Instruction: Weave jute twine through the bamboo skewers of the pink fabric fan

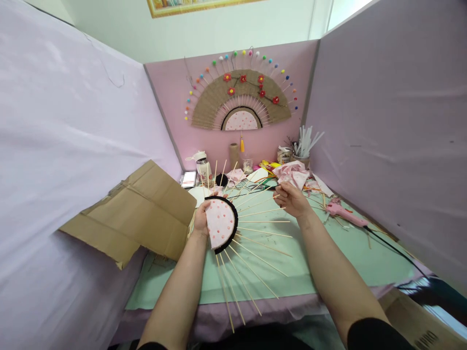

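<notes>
My left hand (201,219) grips the straight side of a half-round fan base (221,222), tilted on its side above the table. Pink cloth with red dots covers the base, and a fuzzy black trim (235,217) follows its curve. Thin wooden sticks (263,228) spread out from that curve. A thin black cord (251,192) runs taut from near the top of the base across to my right hand (292,200). My right thumb and fingers are pinched on the cord's far end, level with the stick tips.
A finished fan (211,99) hangs on the pink back panel. Folded cardboard (138,214) leans at left. A pink glue gun (345,213) with a black cable lies at right. Behind are a bottle (204,170), a cardboard tube (234,154), crumpled pink cloth (292,173) and white sticks (305,143).
</notes>
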Motion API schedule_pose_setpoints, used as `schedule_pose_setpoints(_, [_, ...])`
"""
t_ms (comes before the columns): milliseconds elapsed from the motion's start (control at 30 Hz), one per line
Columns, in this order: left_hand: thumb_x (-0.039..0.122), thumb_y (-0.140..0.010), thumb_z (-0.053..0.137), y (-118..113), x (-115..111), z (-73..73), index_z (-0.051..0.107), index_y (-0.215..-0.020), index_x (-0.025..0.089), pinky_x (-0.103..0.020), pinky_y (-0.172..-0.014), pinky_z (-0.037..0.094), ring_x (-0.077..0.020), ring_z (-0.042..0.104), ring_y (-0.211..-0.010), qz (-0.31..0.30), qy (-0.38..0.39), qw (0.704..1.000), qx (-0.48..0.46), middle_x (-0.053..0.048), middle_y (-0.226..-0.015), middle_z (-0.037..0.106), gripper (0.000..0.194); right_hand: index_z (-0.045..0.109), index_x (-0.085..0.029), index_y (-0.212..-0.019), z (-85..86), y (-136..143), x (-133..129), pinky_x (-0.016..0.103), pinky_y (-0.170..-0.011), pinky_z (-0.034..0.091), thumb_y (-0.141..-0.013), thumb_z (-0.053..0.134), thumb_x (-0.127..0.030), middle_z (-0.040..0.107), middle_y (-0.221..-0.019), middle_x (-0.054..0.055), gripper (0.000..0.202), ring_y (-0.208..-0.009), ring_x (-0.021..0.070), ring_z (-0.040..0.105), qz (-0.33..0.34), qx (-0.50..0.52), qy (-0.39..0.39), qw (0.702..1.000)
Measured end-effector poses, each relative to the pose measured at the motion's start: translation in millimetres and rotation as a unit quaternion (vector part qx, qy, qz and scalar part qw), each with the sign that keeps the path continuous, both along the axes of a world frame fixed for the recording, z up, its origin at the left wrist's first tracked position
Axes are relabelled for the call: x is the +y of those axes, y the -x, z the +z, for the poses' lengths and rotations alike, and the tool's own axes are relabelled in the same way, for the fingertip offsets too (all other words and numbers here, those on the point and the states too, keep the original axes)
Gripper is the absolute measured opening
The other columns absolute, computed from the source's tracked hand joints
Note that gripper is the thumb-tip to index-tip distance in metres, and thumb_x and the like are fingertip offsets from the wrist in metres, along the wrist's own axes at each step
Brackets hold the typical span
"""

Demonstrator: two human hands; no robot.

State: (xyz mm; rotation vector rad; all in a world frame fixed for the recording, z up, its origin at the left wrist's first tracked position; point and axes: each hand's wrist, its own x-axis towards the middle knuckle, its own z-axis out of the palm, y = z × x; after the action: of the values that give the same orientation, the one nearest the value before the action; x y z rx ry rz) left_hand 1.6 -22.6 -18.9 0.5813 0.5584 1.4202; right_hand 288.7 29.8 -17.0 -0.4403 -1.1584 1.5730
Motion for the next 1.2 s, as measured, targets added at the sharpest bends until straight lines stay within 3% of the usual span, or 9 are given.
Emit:
schedule_pose_setpoints(167, [0.021,-0.075,0.045,0,-1,0.7,0.053,-0.124,0.011,-0.044,-0.083,0.048,-0.0265,0.068,-0.082,0.0,0.022,1.0,0.018,-0.013,-0.095,0.071,0.05,0.031,-0.02,-0.063,-1.7,0,4,0.019,-0.037,0.015,-0.078,0.064,-0.031,0.019,-0.053,-0.007,0.038,-0.043,0.0069,0.014,0.001,0.028,0.015,0.999])
schedule_pose_setpoints(367, [0.018,-0.076,0.045,0,-1,-0.1,0.051,-0.126,0.014,-0.044,-0.088,0.046,-0.0256,0.066,-0.092,-0.014,0.001,1.0,0.001,-0.011,-0.102,0.07,0.051,0.031,-0.021,-0.063,0.7,0,2,0.021,-0.038,0.013,-0.074,0.065,-0.039,0.018,-0.055,-0.007,0.041,-0.045,0.0083,0.012,-0.055,-0.005,0.011,0.998])
schedule_pose_setpoints(667, [0.018,-0.074,0.046,2,1,-0.6,0.052,-0.125,0.015,-0.043,-0.087,0.047,-0.0244,0.068,-0.085,0.008,0.013,1.0,-0.009,-0.01,-0.096,0.071,0.051,0.031,-0.022,-0.062,1.0,0,-2,0.022,-0.04,0.018,-0.073,0.062,-0.044,0.019,-0.057,-0.005,0.039,-0.046,0.0091,0.017,-0.073,-0.049,-0.022,0.996])
schedule_pose_setpoints(833, [0.019,-0.074,0.046,3,3,-1.1,0.054,-0.123,0.016,-0.044,-0.088,0.047,-0.0251,0.066,-0.092,0.007,-0.008,1.0,-0.024,-0.01,-0.101,0.07,0.05,0.038,-0.021,-0.064,-2.1,0,0,0.021,-0.041,0.017,-0.071,0.062,-0.036,0.023,-0.057,-0.006,0.03,-0.045,0.008,0.017,-0.045,-0.028,-0.003,0.999])
schedule_pose_setpoints(1000, [0.021,-0.072,0.049,6,6,-5.9,0.059,-0.115,0.017,-0.042,-0.086,0.049,-0.0245,0.067,-0.087,0.038,0.003,0.999,-0.021,-0.008,-0.093,0.072,0.045,0.043,-0.021,-0.066,-4.8,6,3,0.021,-0.041,0.016,-0.066,0.063,-0.028,0.037,-0.061,-0.004,0.022,-0.047,0.0071,0.022,-0.027,-0.005,0.055,0.998])
schedule_pose_setpoints(1133, [0.025,-0.071,0.053,8,10,-11.1,0.064,-0.106,0.016,-0.039,-0.082,0.051,-0.0246,0.068,-0.082,0.077,0.029,0.996,-0.03,-0.006,-0.087,0.072,0.038,0.039,-0.019,-0.058,-12.5,15,5,0.021,-0.04,0.013,-0.063,0.062,-0.021,0.034,-0.054,-0.006,0.024,-0.044,0.0055,0.02,0.014,-0.106,0.122,0.987])
schedule_pose_setpoints(1200, [0.025,-0.071,0.053,8,10,-10.7,0.064,-0.106,0.016,-0.038,-0.082,0.051,-0.0245,0.068,-0.084,0.095,0.026,0.994,-0.042,-0.006,-0.086,0.072,0.038,0.041,-0.018,-0.056,-15.9,20,1,0.021,-0.04,0.014,-0.063,0.062,-0.02,0.032,-0.05,-0.007,0.023,-0.043,0.0052,0.022,0.052,-0.185,0.113,0.975])
